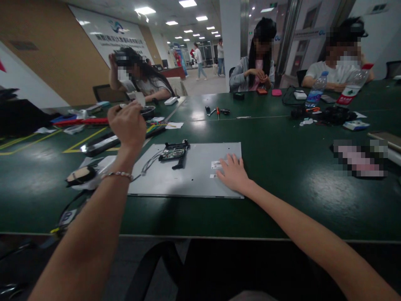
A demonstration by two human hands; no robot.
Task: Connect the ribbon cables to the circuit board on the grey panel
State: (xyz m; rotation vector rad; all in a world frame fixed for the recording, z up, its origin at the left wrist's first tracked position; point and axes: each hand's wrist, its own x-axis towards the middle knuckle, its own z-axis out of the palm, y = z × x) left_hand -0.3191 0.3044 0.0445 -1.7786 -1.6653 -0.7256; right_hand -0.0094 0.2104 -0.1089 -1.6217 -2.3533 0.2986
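My left hand (128, 123), a beaded bracelet at its wrist, is raised above the table with the fingers closed. A small pale flat piece (140, 99), like a slip of paper or plastic, sticks up from its fingertips; its exact kind is unclear. My right hand (232, 171) lies flat with fingers spread on the right part of a grey flat panel (175, 184), touching it beside a white label (216, 164). On the panel's upper middle sits a circuit board with a black bracket (175, 152). Grey cables (150, 163) run from it toward the panel's left edge.
Screwdrivers and small tools (218, 113) lie beyond the panel. To the left are a black-and-silver strip (100, 144), a beige-topped item (80, 175) and cables. A phone (359, 161) and bottles (316, 92) stand right. Several people sit across the green table (282, 209).
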